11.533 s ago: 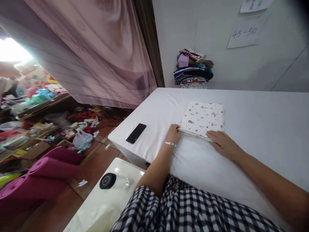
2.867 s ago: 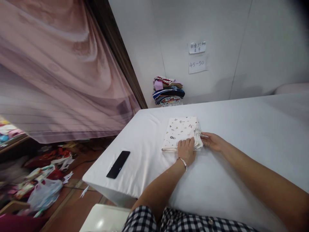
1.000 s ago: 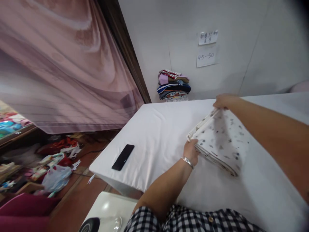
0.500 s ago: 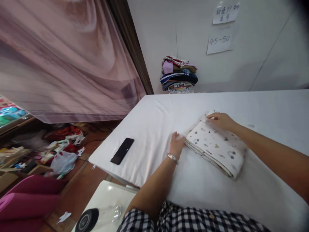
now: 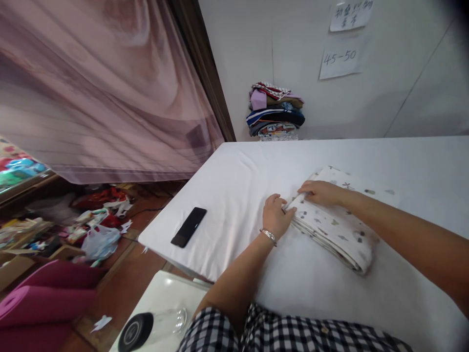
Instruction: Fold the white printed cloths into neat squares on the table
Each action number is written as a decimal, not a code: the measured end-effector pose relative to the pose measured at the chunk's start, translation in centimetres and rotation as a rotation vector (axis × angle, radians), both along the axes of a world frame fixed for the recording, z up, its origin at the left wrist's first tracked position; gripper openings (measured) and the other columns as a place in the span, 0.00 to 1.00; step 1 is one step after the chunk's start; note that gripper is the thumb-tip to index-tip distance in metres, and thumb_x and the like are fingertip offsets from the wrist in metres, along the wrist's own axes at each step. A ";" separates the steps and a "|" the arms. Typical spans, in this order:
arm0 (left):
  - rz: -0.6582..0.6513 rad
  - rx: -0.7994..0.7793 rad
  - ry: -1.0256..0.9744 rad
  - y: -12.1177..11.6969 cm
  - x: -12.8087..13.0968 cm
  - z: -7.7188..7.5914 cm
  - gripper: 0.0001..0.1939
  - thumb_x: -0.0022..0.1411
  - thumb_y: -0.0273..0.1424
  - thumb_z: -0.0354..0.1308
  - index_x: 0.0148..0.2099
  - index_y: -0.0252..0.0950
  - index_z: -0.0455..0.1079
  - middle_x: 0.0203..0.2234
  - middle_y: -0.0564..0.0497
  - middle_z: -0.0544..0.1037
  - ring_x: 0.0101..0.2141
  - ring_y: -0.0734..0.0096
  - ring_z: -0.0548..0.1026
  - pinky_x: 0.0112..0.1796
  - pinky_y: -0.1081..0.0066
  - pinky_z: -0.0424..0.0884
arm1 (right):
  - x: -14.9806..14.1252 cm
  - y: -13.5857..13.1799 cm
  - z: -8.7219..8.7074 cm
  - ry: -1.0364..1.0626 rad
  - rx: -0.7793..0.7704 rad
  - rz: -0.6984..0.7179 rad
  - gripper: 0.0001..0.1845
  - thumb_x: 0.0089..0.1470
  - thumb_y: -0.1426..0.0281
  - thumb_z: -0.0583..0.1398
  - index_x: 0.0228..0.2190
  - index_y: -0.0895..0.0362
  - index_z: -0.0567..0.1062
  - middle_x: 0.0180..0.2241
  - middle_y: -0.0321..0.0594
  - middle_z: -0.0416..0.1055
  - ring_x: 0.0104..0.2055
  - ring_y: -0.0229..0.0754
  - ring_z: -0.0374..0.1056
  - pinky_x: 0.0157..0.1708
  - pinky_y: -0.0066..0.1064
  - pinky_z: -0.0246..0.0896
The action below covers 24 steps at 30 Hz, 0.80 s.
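Observation:
A folded white cloth with small printed figures [image 5: 340, 227] lies on the white-covered table [image 5: 234, 195] in front of me. My left hand [image 5: 275, 215], a bracelet on its wrist, pinches the cloth's near left corner with curled fingers. My right hand [image 5: 319, 191] rests on top of the cloth close to that same corner, fingers pressed on the fabric. The cloth's layered edge faces me.
A black phone [image 5: 189, 233] lies near the table's left corner. A stack of folded clothes [image 5: 275, 110] stands against the wall at the back, with paper notes [image 5: 339, 57] above. Left of the table are a pink curtain, floor clutter and a small white stand with a jar [image 5: 146, 327].
One second ago both hands held the cloth lifted and turned it. It now lies flat on the table, and my right hand has slid along it to meet the left at the corner.

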<state>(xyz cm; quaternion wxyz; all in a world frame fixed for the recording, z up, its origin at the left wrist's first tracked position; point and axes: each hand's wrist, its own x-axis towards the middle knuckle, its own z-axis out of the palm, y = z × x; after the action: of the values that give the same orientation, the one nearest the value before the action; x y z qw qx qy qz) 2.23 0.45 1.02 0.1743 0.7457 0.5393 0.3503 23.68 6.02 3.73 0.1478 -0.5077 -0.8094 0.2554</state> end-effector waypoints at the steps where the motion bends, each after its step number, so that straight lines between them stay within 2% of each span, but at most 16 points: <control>1: -0.012 0.028 0.009 0.0 0.1 0.0 0.10 0.53 0.34 0.65 0.37 0.38 0.70 0.50 0.46 0.69 0.51 0.61 0.67 0.50 0.60 0.66 | 0.4 0.2 0.0 -0.021 0.015 0.007 0.17 0.43 0.74 0.59 0.38 0.51 0.78 0.44 0.41 0.73 0.43 0.49 0.67 0.44 0.37 0.58; 7: -0.039 -0.047 0.020 0.3 0.6 -0.6 0.10 0.55 0.37 0.63 0.33 0.36 0.68 0.49 0.42 0.70 0.52 0.57 0.66 0.49 0.57 0.66 | 1.5 1.3 0.0 -0.137 0.047 0.026 0.15 0.45 0.73 0.58 0.36 0.52 0.78 0.40 0.43 0.72 0.39 0.48 0.67 0.39 0.35 0.58; 12: -0.124 -0.025 -0.156 0.6 0.6 -1.5 0.08 0.53 0.29 0.63 0.28 0.37 0.65 0.46 0.46 0.71 0.47 0.61 0.70 0.48 0.60 0.67 | 1.3 1.5 0.2 -0.247 0.060 0.100 0.14 0.49 0.72 0.54 0.35 0.54 0.77 0.40 0.43 0.72 0.40 0.46 0.68 0.41 0.34 0.59; 15: -0.114 -0.030 -0.279 0.9 0.8 -1.9 0.09 0.53 0.25 0.61 0.27 0.38 0.63 0.45 0.47 0.72 0.44 0.65 0.71 0.47 0.61 0.67 | 2.3 1.9 0.5 -0.322 0.078 0.103 0.15 0.49 0.71 0.54 0.38 0.53 0.77 0.43 0.43 0.72 0.41 0.46 0.68 0.39 0.34 0.60; 19: -0.096 -0.058 -0.361 1.2 0.9 -2.2 0.09 0.53 0.23 0.59 0.27 0.38 0.61 0.42 0.49 0.72 0.43 0.66 0.71 0.45 0.64 0.67 | 4.9 3.1 0.6 -0.438 0.092 0.018 0.20 0.47 0.73 0.53 0.41 0.51 0.76 0.47 0.41 0.70 0.43 0.48 0.68 0.35 0.35 0.60; 24: -0.084 -0.094 -0.369 1.1 0.9 -2.3 0.09 0.54 0.25 0.57 0.27 0.37 0.59 0.41 0.49 0.72 0.39 0.69 0.71 0.41 0.68 0.67 | 7.6 5.0 0.3 -0.507 0.090 -0.113 0.16 0.50 0.73 0.52 0.38 0.52 0.75 0.47 0.42 0.70 0.42 0.49 0.69 0.32 0.35 0.60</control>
<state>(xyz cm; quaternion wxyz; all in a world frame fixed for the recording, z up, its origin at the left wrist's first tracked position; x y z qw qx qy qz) 3.08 1.60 -1.32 0.3194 0.6817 0.4821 0.4482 31.25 11.05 4.03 -0.0235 -0.5929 -0.8015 0.0751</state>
